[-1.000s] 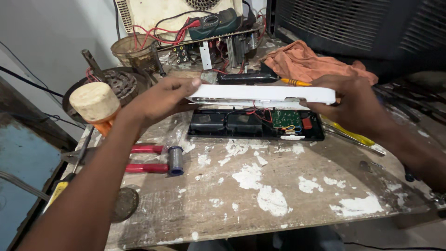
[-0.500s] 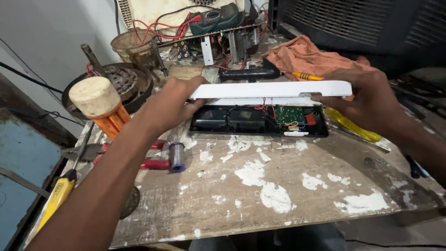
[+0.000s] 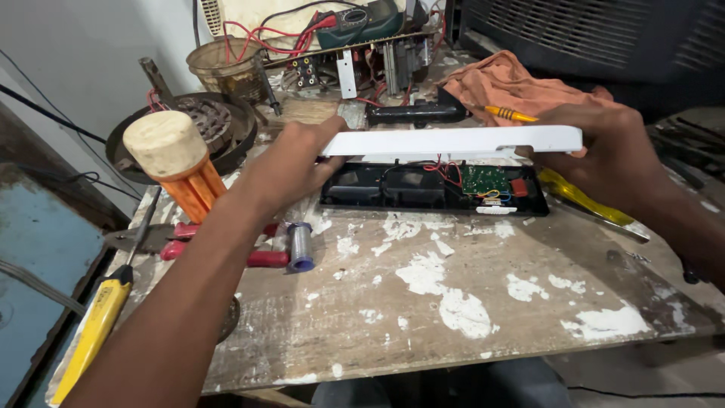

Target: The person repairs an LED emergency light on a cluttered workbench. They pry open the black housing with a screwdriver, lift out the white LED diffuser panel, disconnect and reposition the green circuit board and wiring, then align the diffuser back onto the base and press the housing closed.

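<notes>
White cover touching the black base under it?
Apart. Head view: both hands hold the white cover above the black base; red wires show in the gap.

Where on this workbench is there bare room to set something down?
The widest free patch is the paint-flecked wooden top between the opened black casing and the near edge, right of the solder spool. The back is crowded with wiring, circuit boards and an orange cloth; the left holds red-handled pliers and a mallet.

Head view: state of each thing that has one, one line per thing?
White cover: lifted clear, held level above the base.
Black base: open, circuit board and wires exposed, flat on the bench.
Left hand: gripping the cover's left end.
Right hand: gripping its right end.
Orange cloth: crumpled.
</notes>
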